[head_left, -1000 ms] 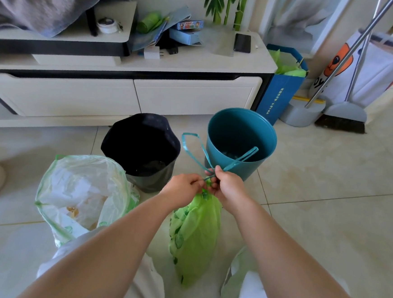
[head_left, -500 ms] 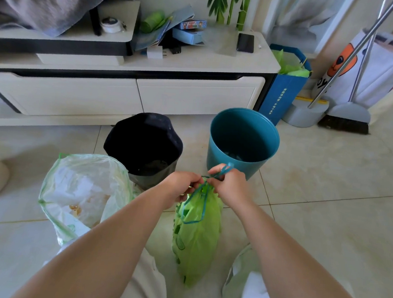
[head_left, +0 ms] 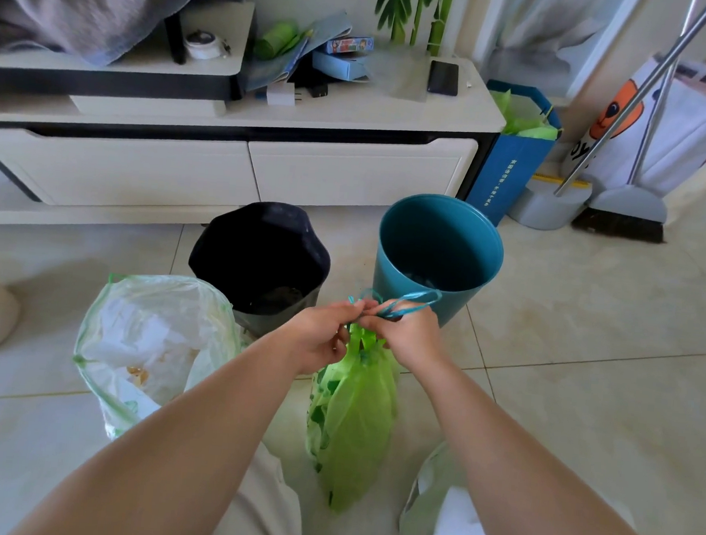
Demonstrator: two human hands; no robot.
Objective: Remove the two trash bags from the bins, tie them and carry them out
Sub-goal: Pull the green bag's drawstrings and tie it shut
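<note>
A green trash bag [head_left: 352, 419] hangs gathered at its neck between my hands. My left hand [head_left: 321, 332] and my right hand [head_left: 409, 339] both pinch its teal drawstring [head_left: 407, 303], whose loops stick up over my right hand. A second, pale translucent bag [head_left: 155, 349] stands open on the floor to the left, with paper waste inside. Behind them stand the dark bin [head_left: 259, 260] and the teal bin [head_left: 439, 253], both without bags.
A white low cabinet [head_left: 232, 165] runs along the back with clutter and a phone [head_left: 443, 77] on top. A blue paper bag [head_left: 516, 153], a dustpan and broom [head_left: 621, 212] stand at the right. Another pale bag [head_left: 434, 506] lies by my right forearm.
The long drawstring loops that stood up a second ago were folded down over the bag neck, and now short loops stick up again over my right hand. The bag stayed in place.
</note>
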